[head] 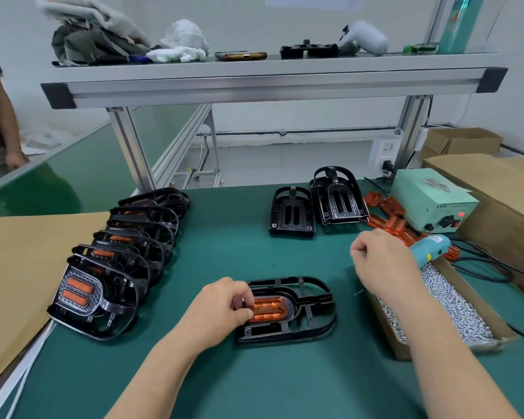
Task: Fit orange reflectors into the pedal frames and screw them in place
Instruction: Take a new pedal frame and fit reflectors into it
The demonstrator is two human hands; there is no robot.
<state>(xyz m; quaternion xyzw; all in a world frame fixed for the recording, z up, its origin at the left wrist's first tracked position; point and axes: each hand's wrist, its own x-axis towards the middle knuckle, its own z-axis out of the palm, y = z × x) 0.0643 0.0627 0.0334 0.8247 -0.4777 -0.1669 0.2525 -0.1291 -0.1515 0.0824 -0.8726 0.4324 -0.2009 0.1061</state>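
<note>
Watching through the head camera, I am seeing the left hand pinching the left end of a translucent orange plastic reflector between curled fingers and thumb. The reflector is sitting in the recess of a black oval plastic pedal frame lying flat on the green bench mat. The right hand is hovering with its fingers curled, just beside an open cardboard tray of small silver screws; I cannot tell whether it is pinching anything. A teal electric screwdriver is lying behind that hand. A row of black pedals with orange inserts is leaning along the mat's left edge.
</note>
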